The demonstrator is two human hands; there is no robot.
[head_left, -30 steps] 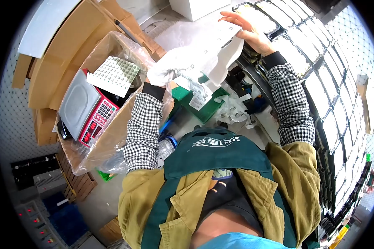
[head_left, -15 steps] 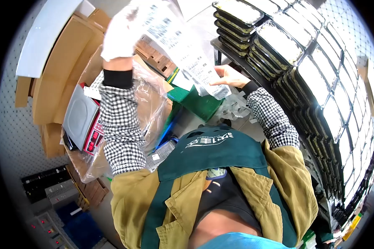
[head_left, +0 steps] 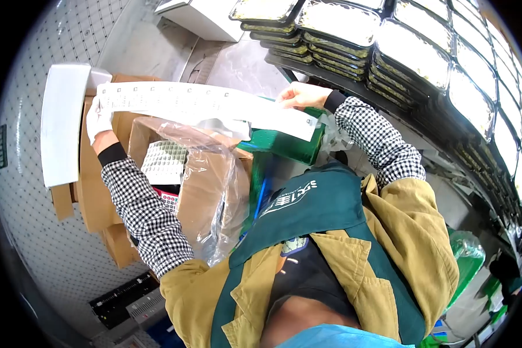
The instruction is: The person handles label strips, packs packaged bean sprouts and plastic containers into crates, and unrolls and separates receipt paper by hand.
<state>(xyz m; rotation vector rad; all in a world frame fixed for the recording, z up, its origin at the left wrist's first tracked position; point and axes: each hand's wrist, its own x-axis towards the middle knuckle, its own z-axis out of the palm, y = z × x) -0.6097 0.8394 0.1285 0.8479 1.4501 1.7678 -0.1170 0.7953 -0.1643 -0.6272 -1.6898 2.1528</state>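
A long white strip of printed labels stretches sideways between my two hands. My left hand, in a white glove, is closed on its left end. My right hand, bare, pinches the strip near its right end, above a green bin. Below the strip, a cardboard box lined with clear plastic holds a sheet of small round pale green labels and a red scale, partly hidden by the box and my left sleeve.
Stacked black trays of food with white tops fill a dark rack at the upper right. A white board and brown cardboard stand at the left. A white box is at the top. Another green bin sits at the lower right.
My left hand has moved left and down, and my right hand slightly left and up. The strip, steeply slanted before, is now stretched nearly level. The view has turned.
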